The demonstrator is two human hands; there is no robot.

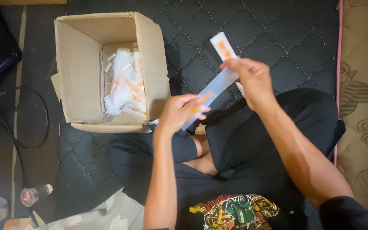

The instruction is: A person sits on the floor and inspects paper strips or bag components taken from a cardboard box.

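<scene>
Hands work over the lap: left hand [180, 111] and right hand [252, 79] each pinch one end of a translucent packet strip [213, 90] with orange marks. Cardboard box [107, 70] of similar packets [124, 87] sits near the quilted mattress's [277, 30] left edge.

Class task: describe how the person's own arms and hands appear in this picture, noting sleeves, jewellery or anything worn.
Both forearms are bare. The left hand and right hand wear no gloves, rings or watch that can be seen. A dark sleeve covers the right upper arm, matching the black shirt with a colourful print.
</scene>
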